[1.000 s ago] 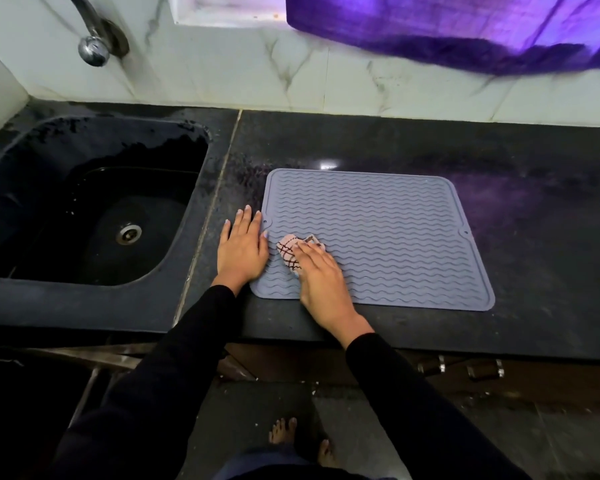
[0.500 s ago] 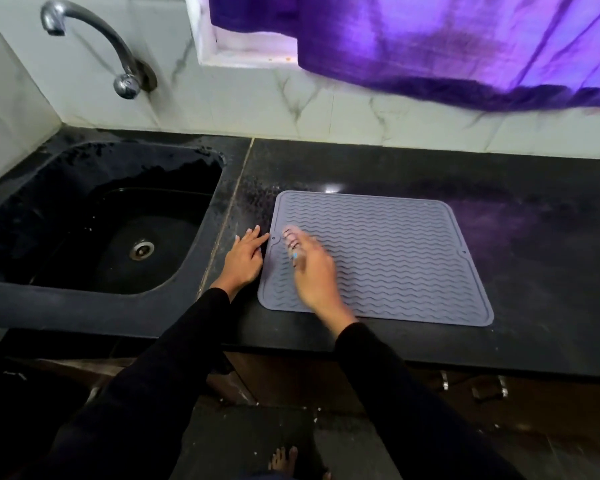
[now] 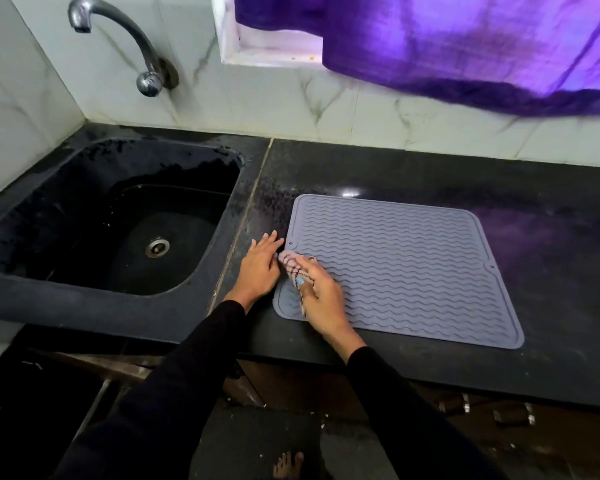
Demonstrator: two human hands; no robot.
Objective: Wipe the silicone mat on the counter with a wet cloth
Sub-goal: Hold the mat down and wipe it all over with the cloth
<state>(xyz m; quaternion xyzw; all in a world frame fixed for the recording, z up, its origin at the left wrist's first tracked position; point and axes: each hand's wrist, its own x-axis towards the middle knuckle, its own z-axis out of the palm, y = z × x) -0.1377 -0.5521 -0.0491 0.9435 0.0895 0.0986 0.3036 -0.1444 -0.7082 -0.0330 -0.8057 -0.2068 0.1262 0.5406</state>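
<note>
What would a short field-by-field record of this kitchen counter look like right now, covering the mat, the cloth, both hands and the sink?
mat: grey wavy-ribbed silicone mat, lying flat on the black stone counter
cloth: small pale checked cloth, on the mat's left edge
right hand: right hand pressing the cloth onto the mat
left hand: left hand flat on the counter beside the mat's left edge
sink: black sink left of the mat, metal drain visible
tap: curved metal tap on the wall, no water running
</note>
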